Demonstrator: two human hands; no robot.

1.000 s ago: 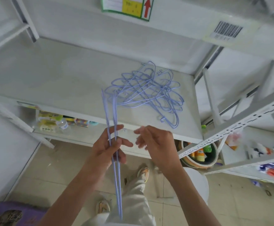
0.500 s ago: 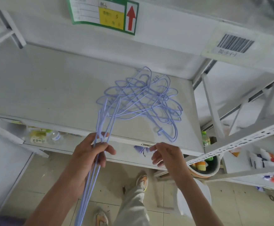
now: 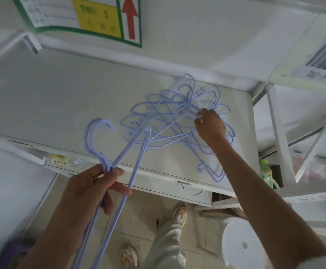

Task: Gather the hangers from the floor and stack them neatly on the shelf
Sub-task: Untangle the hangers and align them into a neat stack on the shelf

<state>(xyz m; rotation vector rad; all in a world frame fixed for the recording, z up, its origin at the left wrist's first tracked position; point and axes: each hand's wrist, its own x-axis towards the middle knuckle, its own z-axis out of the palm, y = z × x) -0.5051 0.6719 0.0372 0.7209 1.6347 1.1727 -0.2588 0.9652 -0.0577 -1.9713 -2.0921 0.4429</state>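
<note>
The left hand (image 3: 92,188) is closed around a small bunch of light purple wire hangers (image 3: 119,171). It pinches them at the neck, just under the hooks. The hooks curl up and to the left, above the front edge of the shelf (image 3: 61,98). The long wires of these hangers run down past the wrist toward the floor, and one end pokes up over the shelf into the pile.

The right hand (image 3: 210,126) reaches out over the shelf. Its fingers are curled onto the wires of the hanger pile (image 3: 169,117); how tight the hold is cannot be told. The pile is a messy tangle of the same purple hangers. It lies on the right half of the shelf, close to the back edge and the right corner, and one hanger reaches nearly to the front edge.

Below the shelf, two shoes stand on the tiled floor (image 3: 138,210). A white round stool (image 3: 239,247) stands beside the right leg.
</note>
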